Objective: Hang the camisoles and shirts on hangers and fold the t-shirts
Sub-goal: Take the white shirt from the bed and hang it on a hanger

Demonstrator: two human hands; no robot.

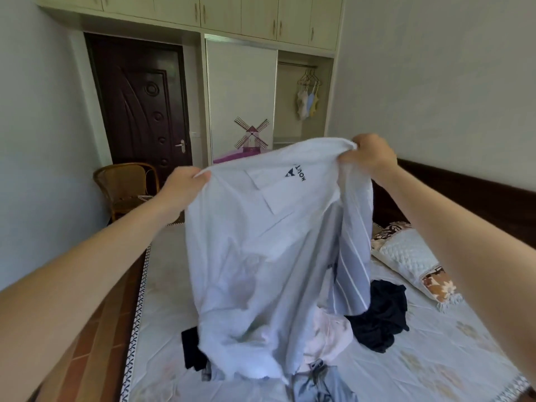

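Both forearms extend forward from the bottom corners of the view, raised above the bed [435, 358]. Left hand [182, 188]: fingers curled closed, thumb on top, pinching the upper left edge of a pale blue shirt [261, 256]. Right hand [369, 155]: fingers curled tight, gripping a bunched fold of the same shirt at its upper right edge. Each hand holds fabric only; neither touches the other.

Shirt position: suspended between the two hands, spread wide, hanging down in front of the camera. A chest pocket with dark printed lettering shows near the top, turned sideways. A striped blue-and-white panel hangs along the right side of the garment. The lower hem reaches the clothes pile on the bed.

Clothes pile, on the bed below the shirt:
- dark navy garment [380, 314], right of the shirt, crumpled;
- pale pink garment [327, 338], beside the navy one;
- black garment [193, 349], at the lower left of the hem;
- grey-blue garment [319, 384], nearest the lower frame edge.

A quilted pillow [406, 256] lies at the right side of the bed. In the open wardrobe [304, 97] behind, camisoles [306, 103] hang on hangers from the rail. A wicker chair [124, 187] stands beside the dark door [139, 100].
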